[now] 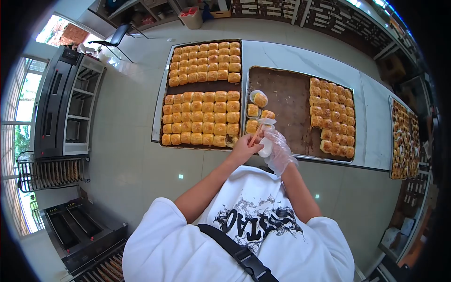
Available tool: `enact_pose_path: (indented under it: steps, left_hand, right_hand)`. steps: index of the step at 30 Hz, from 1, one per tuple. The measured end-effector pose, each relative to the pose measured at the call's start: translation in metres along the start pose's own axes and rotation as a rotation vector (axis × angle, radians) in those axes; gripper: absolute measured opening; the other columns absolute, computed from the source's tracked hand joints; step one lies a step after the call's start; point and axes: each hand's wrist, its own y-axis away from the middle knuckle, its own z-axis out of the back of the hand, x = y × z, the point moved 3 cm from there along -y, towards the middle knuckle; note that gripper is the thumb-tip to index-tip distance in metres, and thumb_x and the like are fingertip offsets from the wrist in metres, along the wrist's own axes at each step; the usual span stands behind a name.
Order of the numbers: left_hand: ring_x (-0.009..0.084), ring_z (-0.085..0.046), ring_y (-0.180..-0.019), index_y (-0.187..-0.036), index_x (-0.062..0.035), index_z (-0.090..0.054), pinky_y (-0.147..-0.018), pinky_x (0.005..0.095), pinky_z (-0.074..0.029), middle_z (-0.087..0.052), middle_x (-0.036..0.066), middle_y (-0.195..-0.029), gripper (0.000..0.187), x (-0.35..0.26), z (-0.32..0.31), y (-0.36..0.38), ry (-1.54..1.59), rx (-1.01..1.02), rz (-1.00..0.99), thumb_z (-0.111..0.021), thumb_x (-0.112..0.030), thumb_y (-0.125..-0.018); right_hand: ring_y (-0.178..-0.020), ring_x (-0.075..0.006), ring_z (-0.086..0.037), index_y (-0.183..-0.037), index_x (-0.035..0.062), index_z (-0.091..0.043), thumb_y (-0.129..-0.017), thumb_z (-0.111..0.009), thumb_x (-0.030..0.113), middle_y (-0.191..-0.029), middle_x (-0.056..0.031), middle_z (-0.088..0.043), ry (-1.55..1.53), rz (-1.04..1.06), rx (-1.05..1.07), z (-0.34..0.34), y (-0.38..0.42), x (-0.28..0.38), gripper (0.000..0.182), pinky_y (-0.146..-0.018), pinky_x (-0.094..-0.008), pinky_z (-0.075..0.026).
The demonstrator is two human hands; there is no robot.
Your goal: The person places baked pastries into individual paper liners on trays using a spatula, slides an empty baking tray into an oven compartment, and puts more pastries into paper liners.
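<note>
Near the close edge of the table, my left hand (pixel 245 147) is bare and closed round a thin orange-brown stick-like item. A clear plastic glove covers my right hand (pixel 277 146), which meets the left at the fingertips. Between the hands is a white paper cup (pixel 266 147); which hand bears it I cannot tell. Just beyond my fingers, several golden buns (pixel 252 111) sit at the left side of the right tray (pixel 286 101), some with white paper under them. The left tray (pixel 202 86) holds rows of joined buns.
More joined buns (pixel 332 115) fill the right part of the right tray. Another tray of topped buns (pixel 403 136) lies at the far right. Ovens and racks (pixel 77 113) stand at the left, a black chair (pixel 117 40) and a bin (pixel 191 18) at the back.
</note>
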Motion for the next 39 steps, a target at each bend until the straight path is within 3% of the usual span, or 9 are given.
enact_pose_path:
  steps: [8,18,21,23,24,29,31,36,39]
  left_hand:
    - [0.0129,-0.053,-0.071,-0.108,-0.0021,-0.051,-0.067,0.0264,-0.044,-0.056,0.007,-0.080,0.028,-0.018,-0.020,-0.002,-0.307,-0.118,-0.125,-0.056,-0.009,-0.081]
    - [0.0077,-0.053,-0.069,-0.109,-0.0059,-0.060,-0.061,0.0244,-0.045,-0.060,-0.001,-0.082,0.027,-0.032,-0.015,-0.054,-0.231,0.523,-0.037,-0.055,-0.005,-0.083]
    - [0.0126,-0.056,-0.067,-0.099,-0.0041,-0.063,-0.059,0.0301,-0.050,-0.062,0.001,-0.085,0.021,0.051,0.234,-0.134,-0.876,-0.220,0.046,-0.053,-0.015,-0.084]
    - [0.0193,-0.058,-0.076,-0.121,-0.0044,-0.046,-0.062,0.0343,-0.052,-0.056,0.014,-0.103,0.034,0.080,0.383,-0.057,0.466,-1.303,-0.051,-0.045,-0.012,-0.087]
    - [0.0281,-0.061,-0.077,-0.114,-0.0026,-0.042,-0.057,0.0362,-0.052,-0.053,0.019,-0.108,0.024,0.085,0.434,-0.032,0.375,-1.820,0.312,-0.040,-0.007,-0.090]
    - [0.0150,-0.049,-0.044,-0.096,0.0006,-0.046,-0.035,0.0266,-0.039,-0.054,0.009,-0.071,0.013,0.045,0.435,0.030,0.317,-1.547,0.038,-0.046,-0.011,-0.090]
    - [0.0108,-0.044,-0.042,-0.087,-0.0030,-0.047,-0.034,0.0236,-0.032,-0.049,0.003,-0.064,0.020,0.064,0.418,0.020,0.286,-1.330,0.025,-0.047,-0.022,-0.092]
    - [0.0080,-0.040,-0.043,-0.079,-0.0096,-0.051,-0.034,0.0246,-0.032,-0.047,-0.001,-0.063,0.020,0.078,0.214,-0.058,0.133,-0.697,0.116,-0.055,-0.027,-0.087]
    - [0.0098,-0.051,-0.070,-0.091,-0.0054,-0.056,-0.064,0.0249,-0.045,-0.054,0.001,-0.074,0.018,0.056,0.058,-0.059,-0.066,-0.006,0.093,-0.065,-0.016,-0.080]
  right_hand:
    - [-0.074,-0.0159,-0.061,-0.093,0.0058,-0.060,-0.081,-0.061,0.012,-0.091,-0.0064,-0.061,0.331,0.165,-0.120,0.102,-0.030,0.011,0.013,-0.064,-0.0289,-0.050]
    - [-0.064,-0.0121,-0.054,-0.091,0.0098,-0.057,-0.084,-0.059,0.017,-0.076,-0.0019,-0.055,0.167,0.045,-0.175,0.121,-0.006,0.025,0.010,-0.052,-0.0243,-0.042]
    - [-0.062,-0.0128,-0.052,-0.089,0.0039,-0.055,-0.084,-0.059,0.011,-0.074,-0.0046,-0.053,0.033,0.094,-0.131,0.129,-0.013,0.014,0.010,-0.051,-0.0237,-0.042]
    - [-0.062,-0.0130,-0.052,-0.089,0.0040,-0.055,-0.084,-0.059,0.011,-0.074,-0.0046,-0.053,0.061,0.094,-0.178,0.119,-0.006,0.011,0.010,-0.050,-0.0231,-0.041]
    - [-0.062,-0.0130,-0.052,-0.089,0.0040,-0.055,-0.084,-0.059,0.011,-0.074,-0.0046,-0.053,0.083,0.104,-0.199,0.114,-0.004,0.016,0.009,-0.050,-0.0228,-0.041]
    - [-0.071,-0.0157,-0.055,-0.079,0.0048,-0.056,-0.080,-0.057,0.010,-0.076,-0.0045,-0.054,0.317,0.172,-0.252,0.102,-0.004,0.008,0.005,-0.065,-0.0299,-0.045]
    - [-0.074,-0.0212,-0.055,-0.077,0.0051,-0.056,-0.075,-0.057,0.009,-0.077,-0.0073,-0.055,1.052,0.832,-0.089,0.080,0.010,0.023,0.005,-0.067,-0.0326,-0.044]
    - [-0.090,-0.0306,-0.054,-0.082,0.0084,-0.055,-0.064,-0.058,0.005,-0.086,-0.0124,-0.058,1.321,0.649,-0.063,0.072,-0.001,0.011,0.018,-0.081,-0.0347,-0.043]
    - [-0.097,-0.0264,-0.054,-0.085,0.0095,-0.060,-0.072,-0.057,0.011,-0.094,-0.0112,-0.060,1.573,0.760,-0.060,0.044,0.020,0.020,0.013,-0.087,-0.0334,-0.042]
